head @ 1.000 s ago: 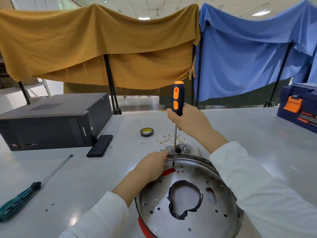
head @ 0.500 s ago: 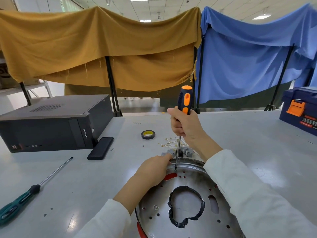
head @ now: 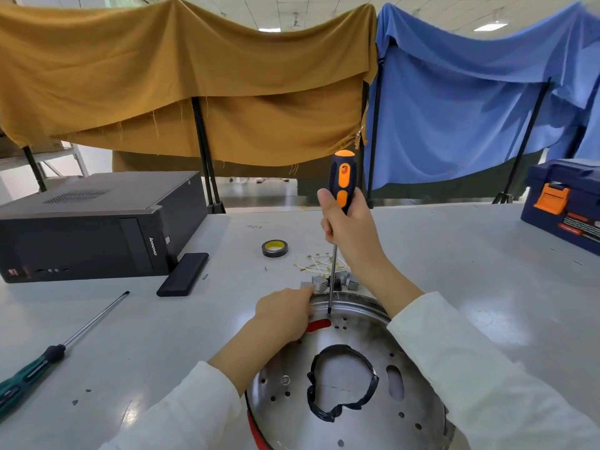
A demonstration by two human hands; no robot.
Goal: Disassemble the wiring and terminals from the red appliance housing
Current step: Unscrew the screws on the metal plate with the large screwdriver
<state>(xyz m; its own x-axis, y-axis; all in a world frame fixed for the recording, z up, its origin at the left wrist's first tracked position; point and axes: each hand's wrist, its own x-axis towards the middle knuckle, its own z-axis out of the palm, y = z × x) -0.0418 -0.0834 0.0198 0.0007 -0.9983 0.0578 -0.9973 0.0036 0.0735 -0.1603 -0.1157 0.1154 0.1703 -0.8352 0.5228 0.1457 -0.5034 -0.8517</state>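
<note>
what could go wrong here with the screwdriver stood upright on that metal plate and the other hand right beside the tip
1. The orange and black screwdriver, gripped by the right hand, stands tip-down on the metal plate; a slip could likely jab the left hand resting beside it.
2. The red housing seems steadied only by that hand, so pressure near the rim may shift it.
3. The small terminals lying loose behind could be knocked or scattered.

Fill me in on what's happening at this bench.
A person is taking apart a red appliance housing. The right hand holds an orange-and-black screwdriver upright, tip down at the far rim of the metal plate. The left hand rests on that rim beside the tip. A green screwdriver lies unused.
</note>
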